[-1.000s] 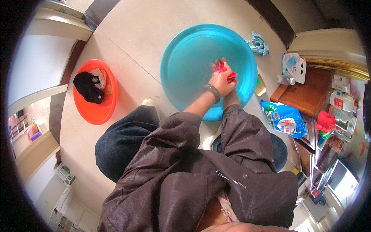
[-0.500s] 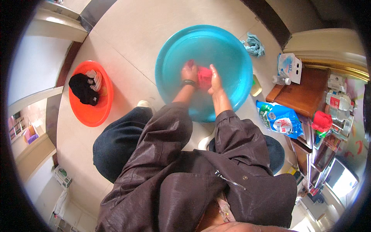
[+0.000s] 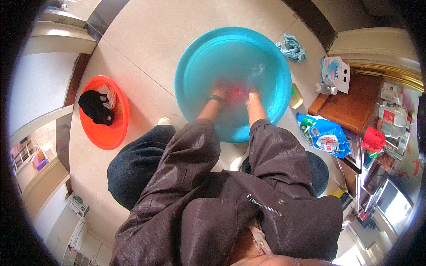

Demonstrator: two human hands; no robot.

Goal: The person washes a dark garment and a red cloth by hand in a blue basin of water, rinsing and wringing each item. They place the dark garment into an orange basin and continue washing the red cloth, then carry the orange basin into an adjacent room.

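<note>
Turquoise basin [image 3: 180,71] on the tiled floor [image 3: 146,48], cloudy water inside. Red cloth [image 3: 235,93] underwater, near side of basin, blurred by the water, between the two hands. Left hand [image 3: 222,91] at the cloth's left, dark bracelet [image 3: 216,98] on the wrist; right hand [image 3: 252,96] at its right. Hands apart from each other, both dipped in; fingers too murky to make out, so cannot tell whether either grips the cloth. Both forearms come in over the near rim, brown jacket [image 3: 195,150] sleeves pushed up clear of the wrists.

Left of that, well apart: orange-red basin [image 3: 103,136] holding a black cloth [image 3: 95,107] and a whitish cloth [image 3: 108,95], these two touching. Pale blue rag [image 3: 293,48] crumpled on floor, just beyond the turquoise basin's upper right. Yellow-green container [image 3: 296,97] just beside that basin's right rim. Further right: blue plastic bag [image 3: 326,138], clear bottle [image 3: 326,89] with white cap lying on its side, brown wooden cabinet [image 3: 350,104].
</note>
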